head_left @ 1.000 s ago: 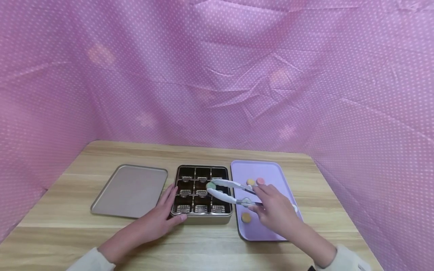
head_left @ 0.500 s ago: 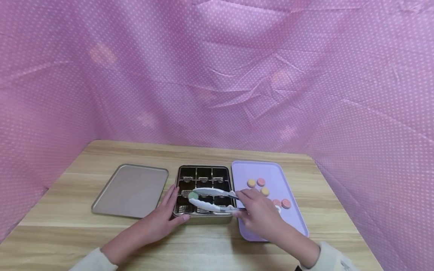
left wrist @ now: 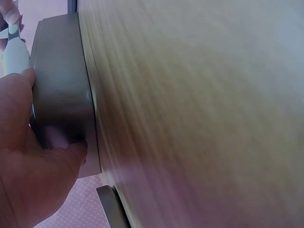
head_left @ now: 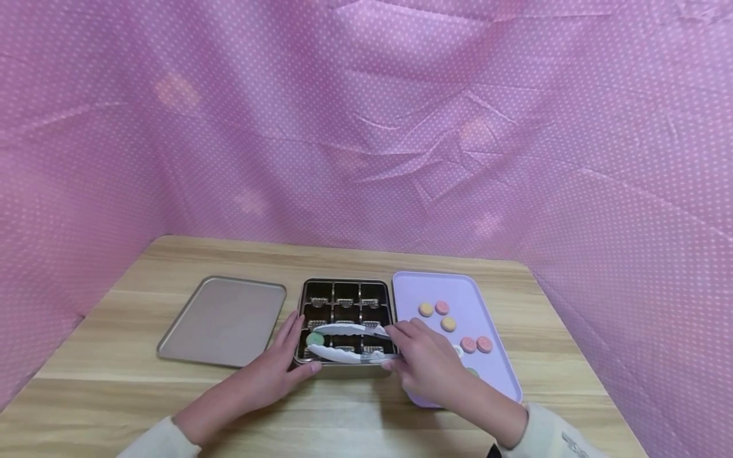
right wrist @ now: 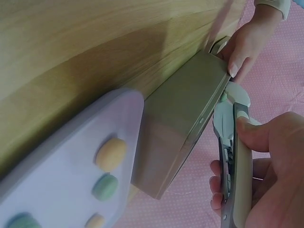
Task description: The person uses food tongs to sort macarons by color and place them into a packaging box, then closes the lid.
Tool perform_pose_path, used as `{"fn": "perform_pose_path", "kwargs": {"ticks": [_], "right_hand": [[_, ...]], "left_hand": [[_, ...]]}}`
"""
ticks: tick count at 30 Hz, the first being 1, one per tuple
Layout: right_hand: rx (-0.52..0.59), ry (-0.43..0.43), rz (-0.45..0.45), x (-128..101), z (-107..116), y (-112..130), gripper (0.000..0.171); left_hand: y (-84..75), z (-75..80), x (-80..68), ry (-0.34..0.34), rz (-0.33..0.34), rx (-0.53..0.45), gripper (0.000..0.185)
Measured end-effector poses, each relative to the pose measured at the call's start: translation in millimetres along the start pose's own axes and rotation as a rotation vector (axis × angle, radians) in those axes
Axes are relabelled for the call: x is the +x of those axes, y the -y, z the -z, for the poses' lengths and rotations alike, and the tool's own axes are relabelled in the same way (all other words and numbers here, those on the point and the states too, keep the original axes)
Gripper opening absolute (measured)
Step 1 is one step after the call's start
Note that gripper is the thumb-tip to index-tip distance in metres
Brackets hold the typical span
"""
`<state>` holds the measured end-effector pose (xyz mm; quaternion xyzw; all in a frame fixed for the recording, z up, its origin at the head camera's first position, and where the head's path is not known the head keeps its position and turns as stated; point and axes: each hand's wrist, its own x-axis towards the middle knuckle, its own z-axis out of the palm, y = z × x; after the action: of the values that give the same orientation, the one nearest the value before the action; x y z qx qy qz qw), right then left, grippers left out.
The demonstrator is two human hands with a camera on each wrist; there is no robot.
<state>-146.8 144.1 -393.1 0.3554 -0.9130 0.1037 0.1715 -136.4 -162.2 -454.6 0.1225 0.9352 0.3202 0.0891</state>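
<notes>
A metal box (head_left: 346, 284) with dark compartments stands at the table's middle. My left hand (head_left: 298, 348) holds its front-left corner, fingers along the left wall and thumb on the front wall (left wrist: 61, 95). My right hand (head_left: 401, 348) grips white tongs (head_left: 350, 355) that reach left across the box's front row. The tongs pinch a green macaron (head_left: 315, 339) over the front-left compartment. In the right wrist view the tongs (right wrist: 233, 142) lie above the box (right wrist: 185, 123), with the left hand (right wrist: 244, 45) at its far corner.
A lilac tray (head_left: 458, 285) right of the box carries several macarons, among them a yellow one (head_left: 425, 310) and a pink one (head_left: 484, 344). The box's flat lid (head_left: 223, 321) lies to the left. Pink dotted cloth walls in the wooden table (head_left: 343, 413).
My right hand has carried the tongs and green macaron leftwards, from the box's right middle to its front-left compartment, uncovering more of the tray. The left hand has stayed put.
</notes>
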Motion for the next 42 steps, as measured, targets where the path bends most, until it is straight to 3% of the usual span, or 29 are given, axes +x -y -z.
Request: {"fn": "perform_pose_path", "kwargs": {"ticks": [18, 29, 42], "right_hand": [[0.013, -0.002, 0.001, 1, 4, -2, 0.052], [0.007, 0.006, -0.044, -1, 9, -4, 0.057], [-0.024, -0.054, 0.007, 2, 11, -8, 0.052]], "left_hand": [[-1.5, 0.8, -1.7, 0.003, 0.010, -0.008, 0.109], [-0.2, 1.2, -1.3, 0.002, 0.000, -0.013, 0.108], [-1.1, 2.7, -1.5, 0.010, 0.004, -0.013, 0.109]]}}
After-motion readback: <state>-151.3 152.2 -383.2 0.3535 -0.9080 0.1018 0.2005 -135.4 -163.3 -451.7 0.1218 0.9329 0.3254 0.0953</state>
